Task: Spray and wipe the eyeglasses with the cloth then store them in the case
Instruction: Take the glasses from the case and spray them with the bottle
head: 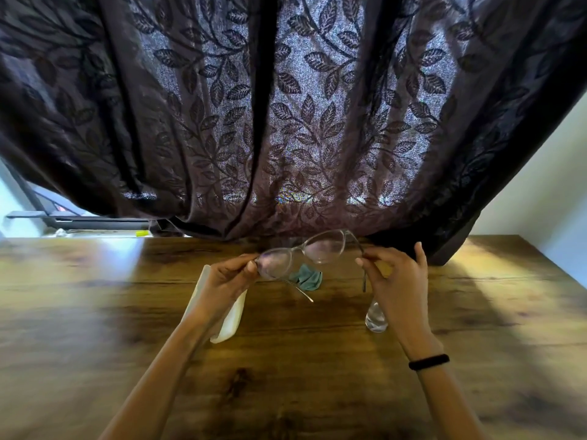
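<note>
The eyeglasses [324, 250] are held up over the wooden table [286, 376]; the left hand [228, 281] pinches their frame end, the right hand [394, 281] pinches one temple; below them lie the teal cloth [306, 279], white case [230, 319] and spray bottle [376, 319].

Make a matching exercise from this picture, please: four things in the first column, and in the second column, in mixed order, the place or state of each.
Column one
1. eyeglasses
2. cloth
3. case
4. clear bottle

Column two
A. lies crumpled on the table, teal in colour
B. stands on the table, its top hidden by the right hand
C. held above the table, pinched by both hands
D. white, lies on the table partly under the left hand

Pairs: 1-C, 2-A, 3-D, 4-B
</note>
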The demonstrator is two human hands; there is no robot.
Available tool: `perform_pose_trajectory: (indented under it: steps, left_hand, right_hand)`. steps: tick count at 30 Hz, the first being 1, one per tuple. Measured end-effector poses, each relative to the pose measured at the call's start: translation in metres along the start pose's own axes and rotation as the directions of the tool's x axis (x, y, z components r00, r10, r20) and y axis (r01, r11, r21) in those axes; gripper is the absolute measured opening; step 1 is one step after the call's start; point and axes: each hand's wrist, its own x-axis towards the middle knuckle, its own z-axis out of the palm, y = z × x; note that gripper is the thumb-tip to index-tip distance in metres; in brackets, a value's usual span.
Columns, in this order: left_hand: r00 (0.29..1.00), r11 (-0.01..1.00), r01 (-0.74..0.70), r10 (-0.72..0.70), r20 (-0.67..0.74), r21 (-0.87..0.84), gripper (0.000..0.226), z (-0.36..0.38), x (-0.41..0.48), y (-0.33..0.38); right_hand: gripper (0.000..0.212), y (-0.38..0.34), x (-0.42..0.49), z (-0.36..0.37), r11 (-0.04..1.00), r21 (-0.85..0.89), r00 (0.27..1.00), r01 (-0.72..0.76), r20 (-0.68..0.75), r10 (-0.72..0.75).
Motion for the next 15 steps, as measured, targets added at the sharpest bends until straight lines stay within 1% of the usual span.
perform_pose_trajectory:
  steps: [1, 2, 3, 4, 5, 6, 8, 10, 12, 14, 15]
  left_hand:
    - [1.0, 0.995, 0.011, -0.009, -0.02, 0.101, 0.023, -0.003, 0.0, 0.0]
    - [0.999, 0.967, 0.004, 0.004, -0.033, 0.256, 0.021, -0.006, 0.001, 0.001]
    - [0.999, 0.898, -0.013, 0.033, -0.038, 0.441, 0.021, -0.009, 0.003, 0.002]
    - [0.996, 0.792, -0.032, 0.077, -0.048, 0.61, 0.021, -0.011, 0.006, 0.004]
    - [0.988, 0.687, -0.045, 0.137, -0.069, 0.725, 0.021, -0.011, 0.008, 0.008]
    - [0.975, 0.613, -0.054, 0.204, -0.092, 0.788, 0.021, -0.008, 0.009, 0.014]
    - [0.941, 0.541, -0.117, 0.329, -0.082, 0.833, 0.02, 0.001, 0.012, 0.028]
    - [0.922, 0.511, -0.236, 0.388, 0.024, 0.826, 0.02, 0.013, 0.013, 0.043]
    - [0.921, 0.489, -0.332, 0.354, 0.164, 0.807, 0.021, 0.024, 0.014, 0.054]
    - [0.928, 0.459, -0.366, 0.252, 0.276, 0.809, 0.022, 0.032, 0.016, 0.058]
    - [0.928, 0.429, -0.37, 0.208, 0.308, 0.824, 0.022, 0.034, 0.017, 0.057]
  right_hand:
    - [0.008, -0.001, 0.0, -0.001, 1.0, 0.019, 1.0, 0.012, -0.019, -0.011]
    - [0.007, -0.001, 0.0, -0.001, 0.999, 0.031, 0.999, 0.026, -0.035, -0.025]
    - [0.006, -0.002, 0.0, -0.001, 0.999, 0.033, 0.998, 0.041, -0.044, -0.04]
    - [0.006, -0.002, -0.001, -0.001, 0.998, 0.03, 0.997, 0.056, -0.045, -0.055]
    - [0.005, -0.003, -0.001, 0.001, 0.997, 0.026, 0.997, 0.073, -0.04, -0.072]
    - [0.005, -0.004, -0.002, 0.003, 0.996, 0.023, 0.996, 0.089, -0.033, -0.088]
    - [0.005, -0.007, -0.004, 0.007, 0.994, 0.022, 0.994, 0.109, -0.013, -0.109]
    - [0.005, -0.01, -0.006, 0.012, 0.992, 0.026, 0.993, 0.12, 0.012, -0.12]
    - [0.006, -0.013, -0.008, 0.017, 0.99, 0.023, 0.99, 0.139, 0.031, -0.14]
    - [0.007, -0.017, -0.01, 0.019, 0.987, 0.021, 0.986, 0.162, 0.036, -0.163]
    - [0.008, -0.018, -0.01, 0.02, 0.985, 0.017, 0.984, 0.172, 0.034, -0.173]
